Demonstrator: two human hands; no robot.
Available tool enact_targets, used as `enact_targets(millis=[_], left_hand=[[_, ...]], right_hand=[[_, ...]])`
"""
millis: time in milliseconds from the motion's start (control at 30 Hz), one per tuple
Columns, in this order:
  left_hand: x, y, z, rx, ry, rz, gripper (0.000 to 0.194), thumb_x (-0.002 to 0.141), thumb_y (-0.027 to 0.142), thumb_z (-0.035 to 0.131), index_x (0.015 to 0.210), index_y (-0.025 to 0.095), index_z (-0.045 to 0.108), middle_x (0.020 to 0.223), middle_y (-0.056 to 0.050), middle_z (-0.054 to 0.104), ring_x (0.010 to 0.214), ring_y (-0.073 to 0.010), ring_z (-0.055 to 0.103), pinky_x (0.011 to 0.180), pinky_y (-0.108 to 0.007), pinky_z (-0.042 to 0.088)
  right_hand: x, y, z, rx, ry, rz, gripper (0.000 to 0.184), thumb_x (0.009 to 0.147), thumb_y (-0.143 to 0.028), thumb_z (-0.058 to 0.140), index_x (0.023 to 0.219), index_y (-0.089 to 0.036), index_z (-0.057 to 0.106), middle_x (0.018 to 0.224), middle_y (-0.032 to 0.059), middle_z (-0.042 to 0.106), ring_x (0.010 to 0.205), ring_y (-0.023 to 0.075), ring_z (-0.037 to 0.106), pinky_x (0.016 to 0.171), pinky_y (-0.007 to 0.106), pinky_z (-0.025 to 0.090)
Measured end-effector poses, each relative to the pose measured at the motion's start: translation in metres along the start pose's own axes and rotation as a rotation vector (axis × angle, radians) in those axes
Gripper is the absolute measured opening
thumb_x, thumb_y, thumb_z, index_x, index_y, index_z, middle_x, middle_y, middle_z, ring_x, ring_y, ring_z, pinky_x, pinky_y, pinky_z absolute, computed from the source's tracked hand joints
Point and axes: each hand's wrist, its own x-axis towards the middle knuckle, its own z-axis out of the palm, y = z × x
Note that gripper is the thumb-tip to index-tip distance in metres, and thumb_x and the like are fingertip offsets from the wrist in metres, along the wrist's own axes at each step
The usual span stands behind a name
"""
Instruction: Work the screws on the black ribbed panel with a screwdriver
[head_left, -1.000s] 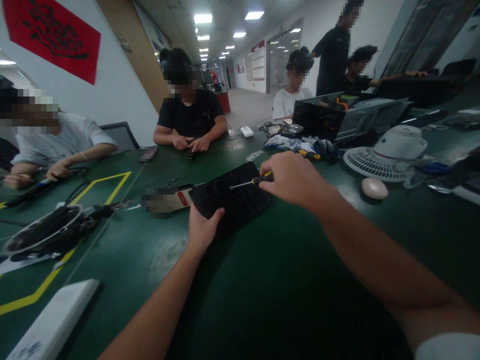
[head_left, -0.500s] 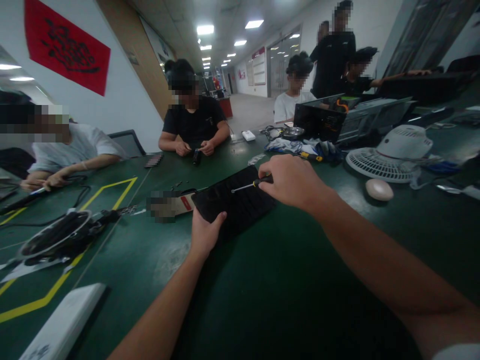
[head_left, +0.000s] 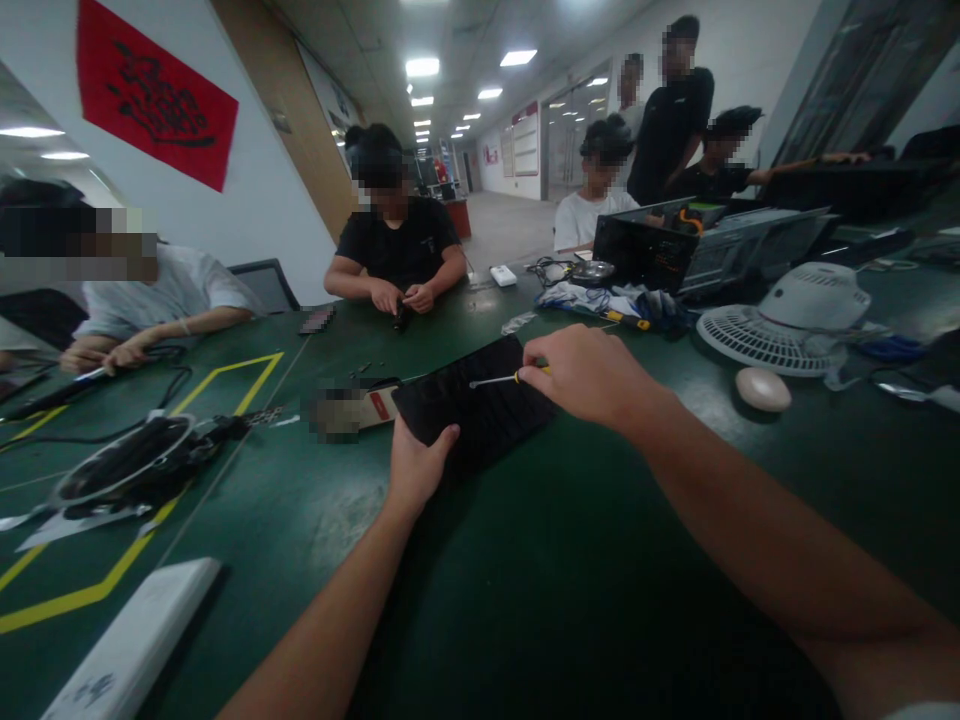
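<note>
My left hand (head_left: pixel 420 460) grips the near left corner of a flat black rectangular panel (head_left: pixel 487 410), thumb on top and fingers underneath. The panel is tilted; its exact kind is too dark to make out. In my right hand (head_left: pixel 585 375) is a screwdriver (head_left: pixel 495 380) with a yellow and black handle, held in a closed grip. Its thin metal shaft points left across the panel, and the tip lies over the panel's upper middle. Whether the tip touches the surface, I cannot tell. A beige strip-like object with a red label (head_left: pixel 381 405) lies just left of the panel.
A white fan head (head_left: pixel 814 290) and a pale oval object (head_left: pixel 763 389) lie to the right, near an opened computer case (head_left: pixel 645 250). At left are a dark coiled part with cables (head_left: pixel 124 460) and a white box (head_left: pixel 142 640). Several people sit around the green table (head_left: pixel 525 600).
The whole view has shifted slightly, so things appear a little further right. My hands keep their hold on the panel and screwdriver. A standing person at the back has turned.
</note>
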Motion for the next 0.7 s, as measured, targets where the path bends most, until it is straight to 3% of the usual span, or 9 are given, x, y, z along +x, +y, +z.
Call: enact_targets(millis=[133, 267, 433, 567, 700], left_hand=[[0.0007, -0.0010, 0.0000, 0.019, 0.004, 0.001, 0.067, 0.076, 0.021, 0.092, 0.137, 0.023, 0.065, 0.137, -0.012, 0.077, 0.137, -0.0371, 0.071, 0.127, -0.062, 0.051], [0.0007, -0.0008, 0.0004, 0.027, 0.005, -0.003, 0.069, 0.075, 0.021, 0.093, 0.138, 0.022, 0.065, 0.138, -0.013, 0.076, 0.138, -0.0370, 0.071, 0.128, -0.061, 0.050], [-0.0004, 0.0009, 0.0006, 0.025, -0.002, -0.012, 0.068, 0.077, 0.022, 0.091, 0.139, 0.022, 0.064, 0.141, -0.014, 0.076, 0.141, -0.0370, 0.070, 0.128, -0.061, 0.050], [-0.0004, -0.0013, 0.0006, 0.015, -0.018, 0.011, 0.069, 0.078, 0.022, 0.091, 0.141, 0.023, 0.063, 0.142, -0.013, 0.076, 0.141, -0.0360, 0.070, 0.128, -0.060, 0.050], [-0.0001, -0.0035, 0.0005, 0.016, -0.016, 0.003, 0.069, 0.079, 0.023, 0.091, 0.142, 0.022, 0.062, 0.143, -0.014, 0.075, 0.141, -0.0362, 0.070, 0.127, -0.059, 0.051]], right_hand=[[-0.0017, 0.0015, 0.0025, 0.008, 0.016, -0.040, 0.032, 0.093, -0.030, 0.079, 0.124, -0.024, 0.082, 0.118, 0.0126, 0.083, 0.108, 0.0353, 0.076, 0.077, 0.039, 0.046], [-0.0028, 0.0026, 0.0044, -0.005, 0.055, -0.085, 0.031, 0.091, -0.018, 0.072, 0.120, -0.023, 0.080, 0.114, 0.0108, 0.082, 0.103, 0.0316, 0.075, 0.075, 0.038, 0.044], [-0.0021, 0.0024, 0.0016, -0.023, 0.047, -0.067, 0.023, 0.096, -0.026, 0.069, 0.113, -0.023, 0.085, 0.118, 0.0120, 0.081, 0.106, 0.0326, 0.074, 0.077, 0.039, 0.047], [-0.0020, 0.0018, -0.0020, -0.051, 0.035, -0.031, 0.030, 0.103, -0.038, 0.064, 0.114, -0.022, 0.087, 0.120, 0.0150, 0.082, 0.112, 0.0370, 0.075, 0.080, 0.042, 0.050], [-0.0020, 0.0000, -0.0018, -0.045, -0.040, -0.015, 0.039, 0.109, -0.039, 0.053, 0.115, -0.021, 0.087, 0.115, 0.0178, 0.084, 0.107, 0.0387, 0.077, 0.079, 0.044, 0.050]])
